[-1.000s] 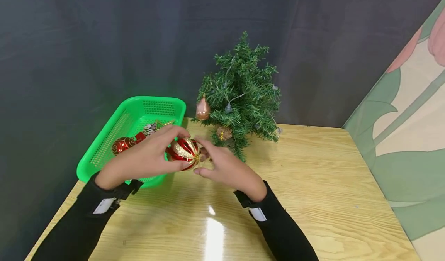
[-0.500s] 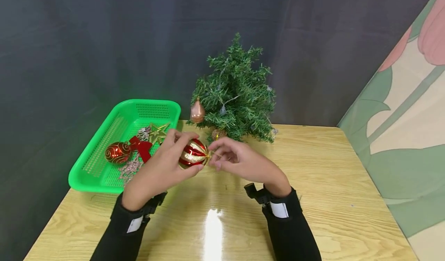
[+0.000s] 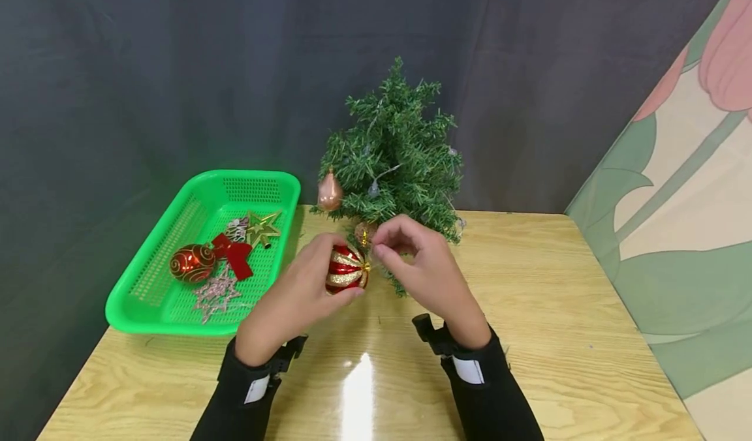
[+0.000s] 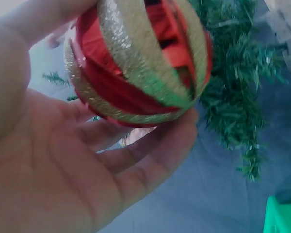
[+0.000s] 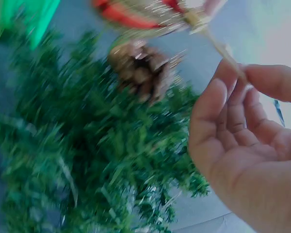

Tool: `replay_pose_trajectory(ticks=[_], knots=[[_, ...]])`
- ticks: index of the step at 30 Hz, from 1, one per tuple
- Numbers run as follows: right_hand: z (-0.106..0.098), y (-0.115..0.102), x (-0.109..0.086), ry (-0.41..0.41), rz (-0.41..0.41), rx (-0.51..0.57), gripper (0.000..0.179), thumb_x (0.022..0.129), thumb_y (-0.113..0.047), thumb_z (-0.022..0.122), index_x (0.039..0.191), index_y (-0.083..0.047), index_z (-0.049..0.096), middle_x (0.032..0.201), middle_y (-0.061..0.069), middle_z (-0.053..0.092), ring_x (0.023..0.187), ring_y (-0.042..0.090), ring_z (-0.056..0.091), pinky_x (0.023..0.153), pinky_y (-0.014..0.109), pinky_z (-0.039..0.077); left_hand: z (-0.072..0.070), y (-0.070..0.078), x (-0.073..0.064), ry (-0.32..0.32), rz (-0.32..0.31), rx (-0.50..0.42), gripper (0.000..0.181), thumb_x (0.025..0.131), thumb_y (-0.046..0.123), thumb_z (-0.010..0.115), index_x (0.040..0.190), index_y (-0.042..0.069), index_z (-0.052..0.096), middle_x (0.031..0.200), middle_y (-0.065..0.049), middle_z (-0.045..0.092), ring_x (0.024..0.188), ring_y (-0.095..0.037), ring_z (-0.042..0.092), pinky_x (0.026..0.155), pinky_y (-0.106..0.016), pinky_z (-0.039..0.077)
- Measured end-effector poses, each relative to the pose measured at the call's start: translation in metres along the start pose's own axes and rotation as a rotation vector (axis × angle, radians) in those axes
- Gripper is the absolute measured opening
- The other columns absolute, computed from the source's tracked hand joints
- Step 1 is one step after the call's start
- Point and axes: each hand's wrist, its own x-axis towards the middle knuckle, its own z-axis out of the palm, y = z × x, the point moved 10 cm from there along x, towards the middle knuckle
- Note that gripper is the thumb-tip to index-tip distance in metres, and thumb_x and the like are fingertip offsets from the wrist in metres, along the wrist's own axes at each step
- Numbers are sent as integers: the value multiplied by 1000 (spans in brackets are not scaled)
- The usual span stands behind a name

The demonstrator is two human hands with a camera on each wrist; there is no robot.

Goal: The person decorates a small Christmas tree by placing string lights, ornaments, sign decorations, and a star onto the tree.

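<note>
Between the two hands is a red Christmas ball (image 3: 345, 270) with glittery gold stripes. The left hand (image 3: 299, 294) grips it, thumb on the near side and fingers curled round the back, as the left wrist view (image 4: 136, 63) also shows. At the ball's gold cap, the right hand (image 3: 425, 268) pinches the gold hanging cord (image 5: 223, 52) between thumb and forefinger, drawn out from the cap. Just behind the hands stands a small green Christmas tree (image 3: 399, 154). A pine cone (image 5: 141, 70) hangs low on it, and a pinkish drop-shaped ornament (image 3: 330, 192) hangs at its left.
To the left sits a green plastic basket (image 3: 153, 239). In it lie a red swirl-patterned ball (image 3: 192, 263), a red bow (image 3: 235, 255), a gold star (image 3: 262, 228) and a pink glitter snowflake (image 3: 216, 292). A dark curtain (image 3: 235, 69) hangs behind the wooden table (image 3: 558, 330).
Both hands have moved right with the ball, away from the basket. The right hand has gone from open fingers near the cap to pinching the cord.
</note>
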Motion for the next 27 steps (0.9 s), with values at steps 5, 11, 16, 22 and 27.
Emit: replay_pose_trajectory(ticks=[5,11,16,22,27], knots=[[-9,-8,-9,-9,-20,254,11,99,2,65,110,5,65,96,7,67,81,17,67,70,28,57,12,28,-2,-47,123,-33,60,93,37,79,140,12,52,132,0,57,113,-13,59,91,-34,55],[-25,-21,-15,66,-90,327,18,98,5,65,115,11,67,95,0,71,79,12,67,67,24,56,0,78,12,70,334,-235,24,99,18,72,122,11,71,116,1,71,102,-10,67,86,-28,57],[-54,-25,-18,241,-149,263,20,93,14,66,112,11,69,98,-2,75,83,11,70,71,21,58,-14,92,36,154,339,-355,8,98,9,71,91,9,74,88,2,70,78,-6,61,69,-27,54],[-81,-29,-5,337,-213,166,14,94,12,66,108,14,67,96,-3,74,76,12,67,65,19,52,-36,106,57,216,378,-296,7,99,8,67,94,8,71,86,0,67,77,-7,59,74,-30,53],[-109,-52,25,449,-317,-4,10,93,6,70,102,10,69,92,-4,72,71,10,62,62,18,49,-60,121,85,284,393,-223,9,101,10,65,94,7,71,85,-1,65,77,-10,57,73,-29,48]])
